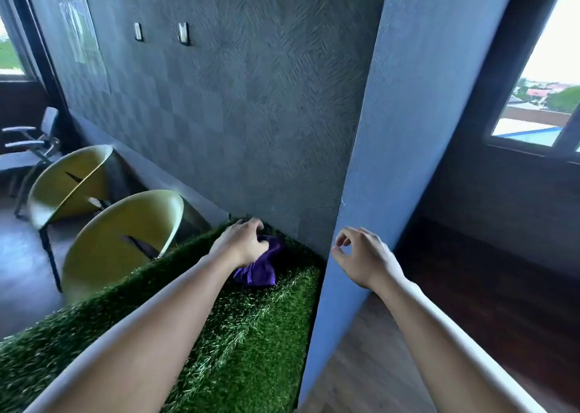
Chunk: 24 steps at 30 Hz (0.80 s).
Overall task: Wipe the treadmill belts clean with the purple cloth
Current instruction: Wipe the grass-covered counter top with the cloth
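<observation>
A crumpled purple cloth point(262, 266) lies on a block covered in green artificial grass point(251, 334), close to the dark textured wall. My left hand point(241, 243) reaches over the cloth and grips its upper part with curled fingers. My right hand point(364, 255) hovers to the right, in front of the blue wall edge, with its fingers loosely curled and nothing in it. No treadmill is in view.
A blue wall corner point(392, 161) juts out beside the grass block. Two yellow-green shell chairs point(125, 233) stand to the left, with a grey armchair point(31, 148) behind them. Wooden floor point(361, 365) lies to the right, below a window point(546, 76).
</observation>
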Each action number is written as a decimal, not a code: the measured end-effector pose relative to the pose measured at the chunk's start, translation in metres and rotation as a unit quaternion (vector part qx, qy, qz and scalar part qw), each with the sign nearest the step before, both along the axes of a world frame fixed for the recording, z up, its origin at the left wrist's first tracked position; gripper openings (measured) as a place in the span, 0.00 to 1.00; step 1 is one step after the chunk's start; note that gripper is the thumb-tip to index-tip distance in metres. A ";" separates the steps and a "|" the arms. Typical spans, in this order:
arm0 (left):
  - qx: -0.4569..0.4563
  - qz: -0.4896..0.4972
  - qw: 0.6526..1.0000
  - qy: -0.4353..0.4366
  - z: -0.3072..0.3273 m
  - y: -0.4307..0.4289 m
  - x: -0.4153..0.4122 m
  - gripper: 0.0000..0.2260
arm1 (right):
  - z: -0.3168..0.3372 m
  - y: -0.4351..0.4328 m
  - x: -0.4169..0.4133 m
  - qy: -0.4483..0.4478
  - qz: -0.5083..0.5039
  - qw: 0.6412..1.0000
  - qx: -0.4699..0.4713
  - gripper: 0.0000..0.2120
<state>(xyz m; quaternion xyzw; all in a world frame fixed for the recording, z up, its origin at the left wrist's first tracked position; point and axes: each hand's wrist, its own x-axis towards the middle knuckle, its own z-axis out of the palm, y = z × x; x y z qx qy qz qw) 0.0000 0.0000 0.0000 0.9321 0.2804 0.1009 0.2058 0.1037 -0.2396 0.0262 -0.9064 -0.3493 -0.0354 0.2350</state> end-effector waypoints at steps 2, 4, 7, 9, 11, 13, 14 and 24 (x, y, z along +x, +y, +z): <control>-0.014 0.005 1.000 0.000 -0.012 0.000 0.010 0.20 | -0.016 0.002 0.010 0.021 -0.015 1.000 0.009 0.05; -0.032 0.006 0.999 0.002 -0.028 -0.002 0.021 0.20 | -0.039 0.003 0.019 0.052 -0.030 0.998 0.018 0.05; -0.048 0.018 0.999 -0.004 -0.054 0.004 0.047 0.25 | -0.070 0.012 0.031 0.084 -0.035 0.995 0.037 0.06; -0.040 0.023 0.999 -0.008 -0.070 0.009 0.064 0.27 | -0.086 0.022 0.039 0.091 -0.025 0.995 0.040 0.09; -0.033 0.028 0.999 0.002 -0.086 0.013 0.079 0.29 | -0.101 0.037 0.046 0.092 -0.015 0.995 0.041 0.12; -0.047 0.045 0.998 0.017 -0.103 0.017 0.090 0.30 | -0.116 0.056 0.052 0.092 0.000 0.995 0.044 0.15; -0.055 0.056 0.997 0.020 -0.110 0.018 0.093 0.29 | -0.124 0.065 0.053 0.093 0.010 0.995 0.045 0.16; 0.001 0.090 0.994 0.059 -0.141 0.020 0.103 0.28 | -0.208 0.114 0.036 0.113 0.027 0.992 0.056 0.31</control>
